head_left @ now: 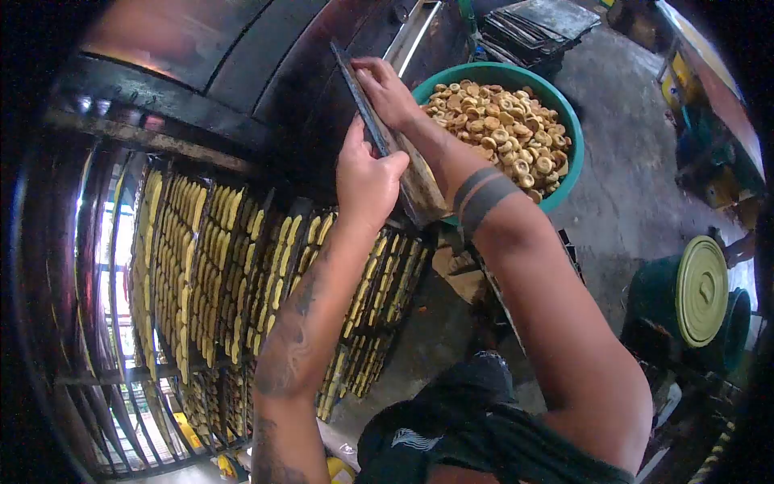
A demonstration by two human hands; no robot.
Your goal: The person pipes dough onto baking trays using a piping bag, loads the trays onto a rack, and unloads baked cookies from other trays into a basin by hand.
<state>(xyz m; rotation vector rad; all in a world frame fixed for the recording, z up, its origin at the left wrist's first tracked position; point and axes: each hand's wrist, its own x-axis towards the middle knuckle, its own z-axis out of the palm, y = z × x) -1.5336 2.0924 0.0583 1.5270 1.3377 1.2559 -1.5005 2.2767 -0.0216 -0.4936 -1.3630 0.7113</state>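
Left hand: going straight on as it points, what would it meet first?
The left hand would first meet the flat tray it holds; beyond that, probably the dark panel, though depth is unclear.

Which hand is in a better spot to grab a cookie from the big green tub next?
Probably the right hand: it looks nearer the tub of cookies. The left hand is farther off and grips the tray. The right is at the tray too.

Tattooed arms (310, 298) extended, hands (367, 179) near each other, gripping
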